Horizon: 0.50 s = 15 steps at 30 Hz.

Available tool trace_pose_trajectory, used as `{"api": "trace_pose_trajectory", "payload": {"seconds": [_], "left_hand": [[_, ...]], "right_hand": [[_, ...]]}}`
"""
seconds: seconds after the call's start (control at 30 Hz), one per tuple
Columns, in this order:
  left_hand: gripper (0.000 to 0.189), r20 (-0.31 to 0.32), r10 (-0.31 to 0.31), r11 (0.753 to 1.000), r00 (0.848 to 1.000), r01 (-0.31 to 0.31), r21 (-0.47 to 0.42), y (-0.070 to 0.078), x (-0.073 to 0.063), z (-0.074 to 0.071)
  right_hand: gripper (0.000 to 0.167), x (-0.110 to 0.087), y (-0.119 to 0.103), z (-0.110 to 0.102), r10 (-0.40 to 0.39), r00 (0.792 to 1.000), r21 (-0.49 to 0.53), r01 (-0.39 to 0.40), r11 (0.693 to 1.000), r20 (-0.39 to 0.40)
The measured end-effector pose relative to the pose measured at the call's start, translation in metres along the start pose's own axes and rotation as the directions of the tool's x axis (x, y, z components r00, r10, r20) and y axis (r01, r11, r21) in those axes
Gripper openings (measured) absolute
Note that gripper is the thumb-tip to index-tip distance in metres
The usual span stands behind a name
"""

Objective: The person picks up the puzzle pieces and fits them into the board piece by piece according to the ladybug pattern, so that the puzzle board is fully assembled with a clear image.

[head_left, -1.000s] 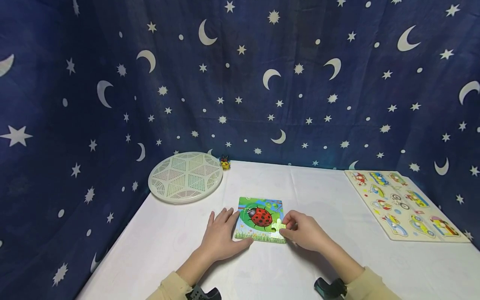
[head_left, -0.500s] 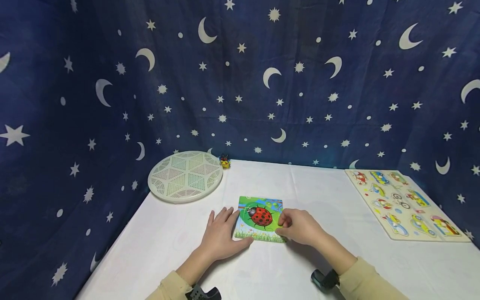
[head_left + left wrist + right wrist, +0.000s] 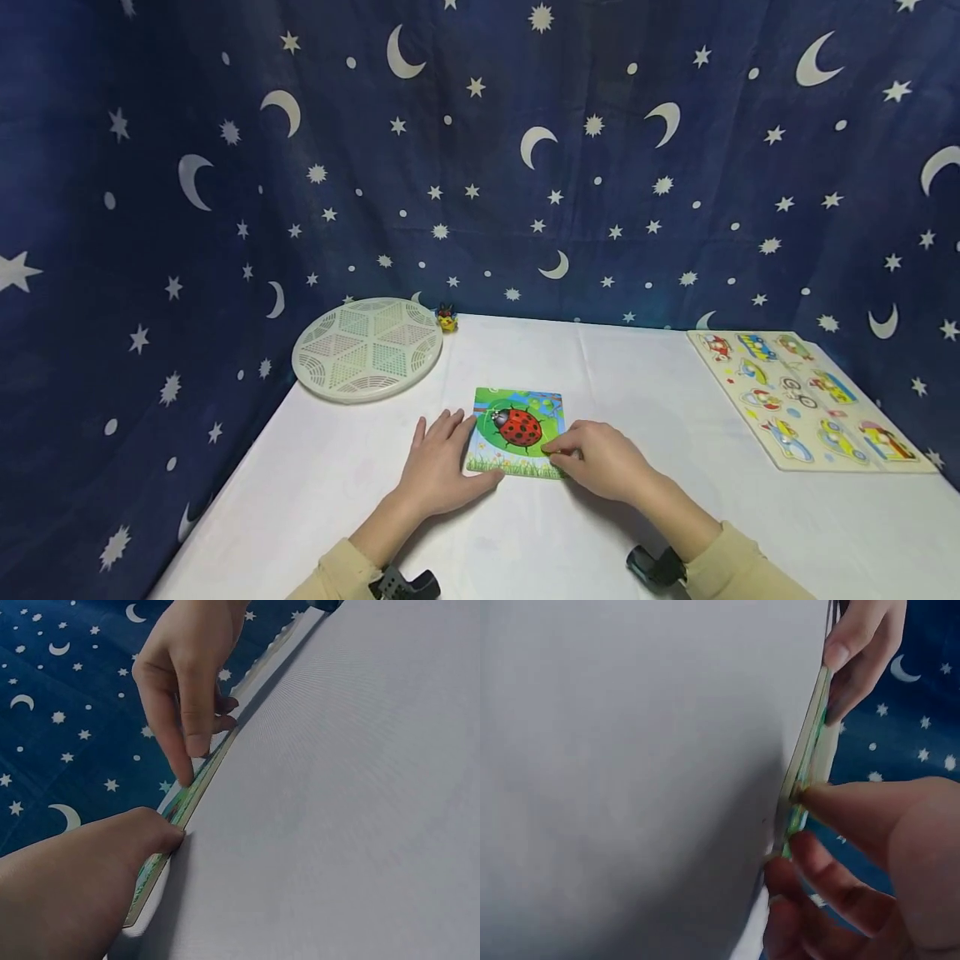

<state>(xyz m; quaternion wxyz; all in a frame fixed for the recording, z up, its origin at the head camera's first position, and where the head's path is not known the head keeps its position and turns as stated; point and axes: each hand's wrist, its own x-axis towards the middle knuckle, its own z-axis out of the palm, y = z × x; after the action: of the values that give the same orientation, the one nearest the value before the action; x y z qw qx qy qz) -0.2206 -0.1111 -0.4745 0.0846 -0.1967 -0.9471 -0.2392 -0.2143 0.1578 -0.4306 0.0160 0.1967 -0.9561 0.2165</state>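
Note:
A square ladybug jigsaw puzzle lies on the white table. My left hand rests beside it, fingers fairly straight along its left edge and the thumb touching the near edge. At the puzzle's lower right, my right hand pinches a green jigsaw piece between thumb and index finger. The fingers mostly hide this piece, so how deeply it sits cannot be seen. In the right wrist view, the right thumb and index finger meet the puzzle edge slightly apart.
A pale round perforated lid or tray lies at the back left, with a small yellow toy next to it. A wooden peg puzzle board with vehicle pictures lies on the right. A starry blue curtain hangs behind the table.
The pale piece, earlier held over the puzzle's lower right corner, has gone down into the green picture area. My right fingertips have shifted slightly left. My left hand keeps its place by the puzzle.

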Motion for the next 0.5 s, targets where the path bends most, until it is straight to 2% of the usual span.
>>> {"api": "trace_pose_trajectory", "payload": {"seconds": [0.13,0.23,0.33,0.4,0.5], "left_hand": [[0.089,-0.018,0.008,1.0,1.0,-0.008,0.007,0.0,0.002,-0.003],[0.09,-0.02,0.011,1.0,1.0,-0.011,0.003,0.001,0.002,-0.003],[0.092,-0.023,-0.002,1.0,1.0,0.001,-0.023,0.001,0.002,-0.002],[0.092,-0.032,-0.008,0.999,0.999,0.007,-0.047,0.002,0.003,0.0],[0.095,-0.058,-0.013,0.999,0.998,0.011,-0.038,0.004,0.01,0.003]], "right_hand": [[0.018,-0.004,-0.007,-0.003,-0.096,0.995,-0.137,0.095,0.986,-0.005],[0.02,-0.006,-0.009,-0.005,-0.131,0.991,-0.167,0.128,0.978,-0.01],[0.022,-0.005,-0.004,-0.007,-0.072,0.997,-0.082,0.069,0.994,-0.037],[0.024,-0.005,0.004,-0.01,0.0,0.997,-0.018,-0.002,1.0,-0.074],[0.026,-0.005,0.02,-0.017,0.084,0.983,0.028,-0.08,0.996,-0.163]]}}
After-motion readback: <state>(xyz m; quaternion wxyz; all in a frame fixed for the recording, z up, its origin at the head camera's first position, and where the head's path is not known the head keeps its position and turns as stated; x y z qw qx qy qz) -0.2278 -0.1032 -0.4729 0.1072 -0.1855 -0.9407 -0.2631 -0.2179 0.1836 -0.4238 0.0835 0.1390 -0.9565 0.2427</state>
